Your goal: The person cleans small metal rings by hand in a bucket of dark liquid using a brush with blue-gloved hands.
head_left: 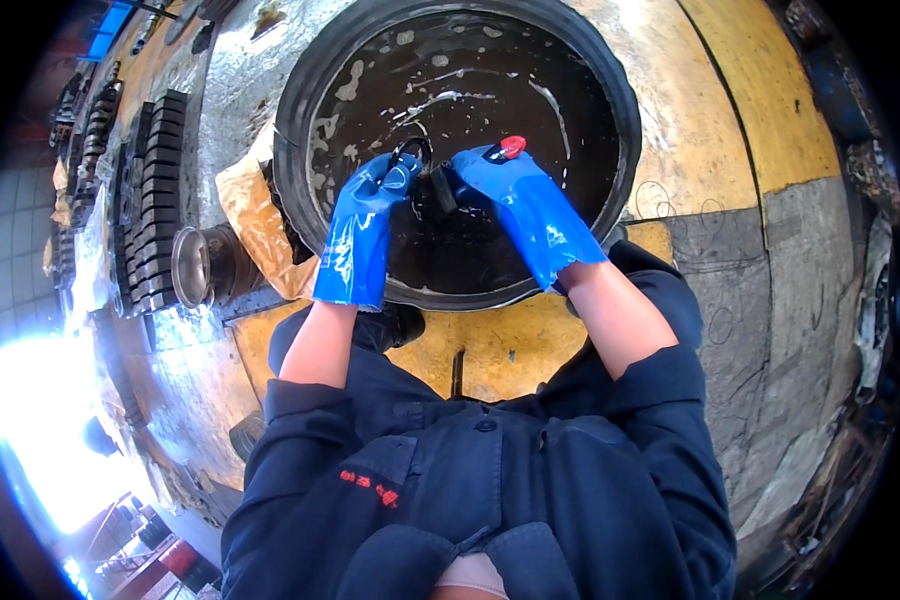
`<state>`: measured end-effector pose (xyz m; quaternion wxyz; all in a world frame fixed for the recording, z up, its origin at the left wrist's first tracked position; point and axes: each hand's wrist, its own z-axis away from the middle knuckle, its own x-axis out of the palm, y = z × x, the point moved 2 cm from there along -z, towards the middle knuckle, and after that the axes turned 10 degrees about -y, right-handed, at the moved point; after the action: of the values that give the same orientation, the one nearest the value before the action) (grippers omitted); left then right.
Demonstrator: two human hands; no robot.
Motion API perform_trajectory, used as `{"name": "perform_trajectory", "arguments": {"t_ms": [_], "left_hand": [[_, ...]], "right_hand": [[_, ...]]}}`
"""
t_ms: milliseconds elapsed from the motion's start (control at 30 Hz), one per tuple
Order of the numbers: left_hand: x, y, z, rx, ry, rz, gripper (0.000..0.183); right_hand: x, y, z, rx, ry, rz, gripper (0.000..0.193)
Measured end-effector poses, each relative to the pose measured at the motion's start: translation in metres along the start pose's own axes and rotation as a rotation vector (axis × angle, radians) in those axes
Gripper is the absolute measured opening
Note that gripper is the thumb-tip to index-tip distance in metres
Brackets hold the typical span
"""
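Note:
Both my hands wear long blue rubber gloves and are over a large round black tub (625, 130) of dark liquid. My left hand (382, 185) is closed on a dark, wet metal ring (413, 150), whose curved edge shows above the fingers. My right hand (500, 185) is closed around a black tool with a red end (512, 147) sticking out above the glove. A dark block-like piece (444, 187) shows between the two hands, close to the right fingers; whether it belongs to the tool I cannot tell.
Brown paper (255, 215) lies against the tub's left side, beside a metal cylinder (195, 265). Rows of dark machined parts (160, 190) stand farther left. Yellow and grey floor plates (710, 130) lie to the right, with thin wire loops (715, 240) on them.

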<state>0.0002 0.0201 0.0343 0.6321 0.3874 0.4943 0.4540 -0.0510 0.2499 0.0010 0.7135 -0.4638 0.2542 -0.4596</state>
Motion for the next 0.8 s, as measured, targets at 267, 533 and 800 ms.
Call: {"name": "perform_trajectory", "arguments": {"t_ms": [267,533,800], "left_hand": [[-0.005,-0.043,-0.027,0.634,0.109,-0.633,0.034],[0.019,-0.028,-0.016,0.415,-0.094,-0.041,0.04],[-0.017,-0.022,-0.022,0.221,0.023,-0.187,0.044]], "right_hand": [[0.004,-0.035,0.033,0.04,0.009,0.011,0.049],[-0.003,-0.008,0.001,0.002,-0.063,0.082,0.046],[0.0,-0.043,0.014,0.003,-0.118,0.605,0.04]]}}
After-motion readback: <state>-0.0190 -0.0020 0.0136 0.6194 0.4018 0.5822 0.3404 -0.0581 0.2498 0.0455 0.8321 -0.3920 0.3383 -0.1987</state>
